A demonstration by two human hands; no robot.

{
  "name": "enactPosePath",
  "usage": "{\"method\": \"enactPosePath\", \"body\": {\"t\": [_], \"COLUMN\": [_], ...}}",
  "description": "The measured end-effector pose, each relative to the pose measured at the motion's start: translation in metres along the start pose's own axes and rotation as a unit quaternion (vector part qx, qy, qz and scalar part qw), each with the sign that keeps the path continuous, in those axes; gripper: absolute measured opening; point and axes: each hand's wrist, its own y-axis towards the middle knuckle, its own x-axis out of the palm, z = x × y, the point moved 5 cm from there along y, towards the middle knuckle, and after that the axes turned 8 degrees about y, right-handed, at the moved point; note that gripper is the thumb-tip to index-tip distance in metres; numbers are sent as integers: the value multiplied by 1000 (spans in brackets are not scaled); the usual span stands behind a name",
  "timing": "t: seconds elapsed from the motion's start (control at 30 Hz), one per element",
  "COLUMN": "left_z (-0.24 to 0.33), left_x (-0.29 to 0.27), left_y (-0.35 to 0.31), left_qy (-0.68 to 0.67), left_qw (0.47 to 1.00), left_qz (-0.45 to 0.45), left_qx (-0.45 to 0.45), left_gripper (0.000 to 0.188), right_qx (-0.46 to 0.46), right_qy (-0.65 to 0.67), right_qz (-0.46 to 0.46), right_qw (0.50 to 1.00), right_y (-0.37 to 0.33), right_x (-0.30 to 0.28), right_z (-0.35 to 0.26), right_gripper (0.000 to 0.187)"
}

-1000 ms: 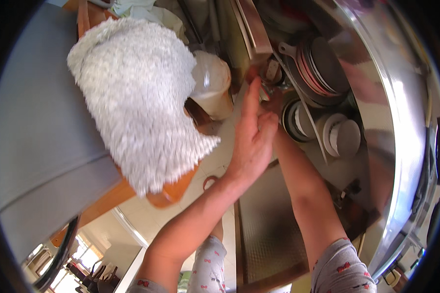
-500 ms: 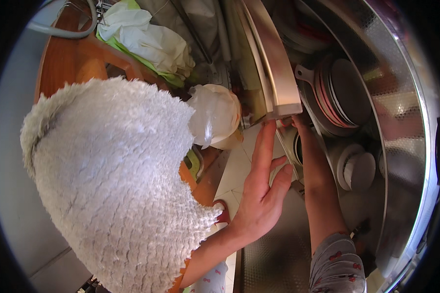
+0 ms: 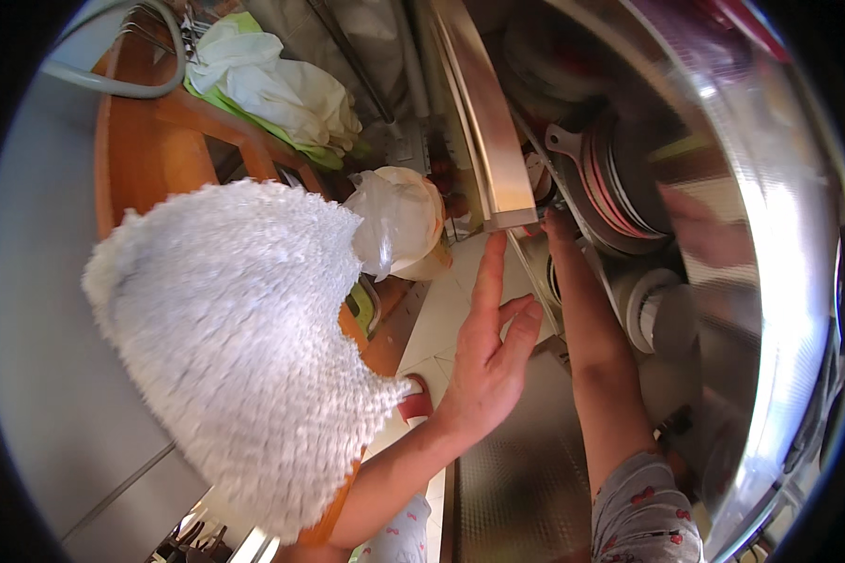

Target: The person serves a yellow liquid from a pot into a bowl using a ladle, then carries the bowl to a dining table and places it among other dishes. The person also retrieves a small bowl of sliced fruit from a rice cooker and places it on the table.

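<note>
**Left hand [image 3: 488, 371] and right hand [image 3: 557, 223] at the near end of a long, flat, copper-tinted panel [image 3: 498, 150]**

In the head view, the panel stands edge-up at the far centre, just left of an open compartment. The left hand lies before its near end with the palm free and the fingers released; the index finger points away, its tip right at the panel's end, though contact cannot be made out for certain. The right hand is just right of that end, mostly lost in shadow — whether its fingers are clenched or grasping something, I cannot tell. Its forearm comes from the near right, out of a grey fabric sleeve with red bows [image 3: 643, 507].

Right of the right hand, inside the compartment, stand a stack of round, dark and red-edged pans [image 3: 641, 178] and, nearer, some white round dishes [image 3: 650, 305]. A shiny, curved steel edge [image 3: 781, 375] bounds the right side; a dark, textured flat sheet [image 3: 521, 479] lies near, between the forearms.

On the left, a shaggy white fleece [image 3: 235, 347] covers part of an orange-brown wooden chair [image 3: 145, 150]. Farther off is a crumpled white and green cloth bundle [image 3: 268, 84]; between fleece and panel sits a pale round tub under clear plastic [image 3: 399, 220]. A red shoe [image 3: 417, 402] shows on the cream tiled floor [image 3: 427, 333].
</note>
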Motion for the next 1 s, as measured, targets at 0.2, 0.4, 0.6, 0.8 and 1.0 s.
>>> {"method": "enactPosePath", "body": {"t": [0.2, 0.4, 0.6, 0.8, 1.0], "left_z": [8, 12, 6, -12, 82], "left_x": [7, 12, 26, 15, 33], "left_y": [0, 9, 22, 6, -106], "left_qy": [56, 73, 95, 221, 250], "left_qw": [996, 996, 991, 975, 957], "left_qz": [35, 55, 87, 21, -149], "left_qx": [-57, -21, -24, -12, -9], "left_gripper": [70, 72, 70, 59, 37], "right_qx": [-289, -152, -64, -45, 69], "right_qy": [-76, -177, -270, -86, 70], "right_qz": [7, -128, -312, -353, -349], "right_qw": [954, 964, 909, 931, 932], "right_y": [-98, -178, -254, -408, -494], "right_x": [1, -26, -47, -147, -245], "right_z": [-54, -58, -72, -286, -399], "right_gripper": [83, 94, 93, 71, 68]}}
